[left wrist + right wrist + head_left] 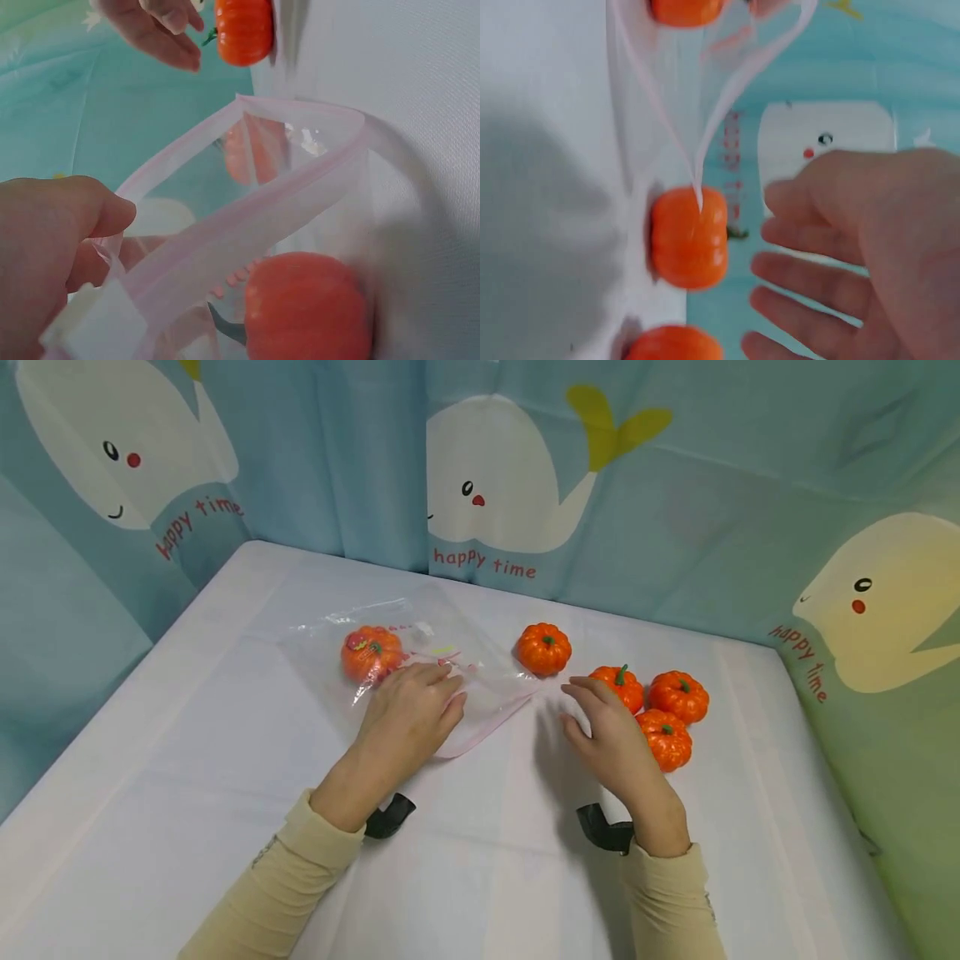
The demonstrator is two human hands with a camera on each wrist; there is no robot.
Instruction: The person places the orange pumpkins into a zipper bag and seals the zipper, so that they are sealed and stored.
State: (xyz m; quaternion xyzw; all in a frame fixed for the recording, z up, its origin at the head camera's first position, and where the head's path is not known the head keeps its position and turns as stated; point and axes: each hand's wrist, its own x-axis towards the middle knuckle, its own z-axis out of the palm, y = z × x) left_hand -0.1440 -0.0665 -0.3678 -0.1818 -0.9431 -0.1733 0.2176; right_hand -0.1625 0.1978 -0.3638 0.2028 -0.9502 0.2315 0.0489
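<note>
My left hand (411,714) pinches the edge of a clear plastic zip bag (487,706) with a pink rim. In the left wrist view the thumb (112,214) lies on the rim and the bag's mouth (247,161) gapes. Inside the bag is a small orange toy pumpkin (372,656) with a green stem. My right hand (615,743) hovers above the table with fingers apart, holding nothing. Another pumpkin (543,649) sits just beyond the bag's corner. Close to the right hand, a pumpkin (617,687) is partly hidden by it.
Two more pumpkins, one behind (678,697) and one in front (666,741), stand clustered at the right. A white cloth covers the table (480,877). Blue-green curtains (375,460) printed with whales hang around it. Black curved pieces (392,817) show at both wrists.
</note>
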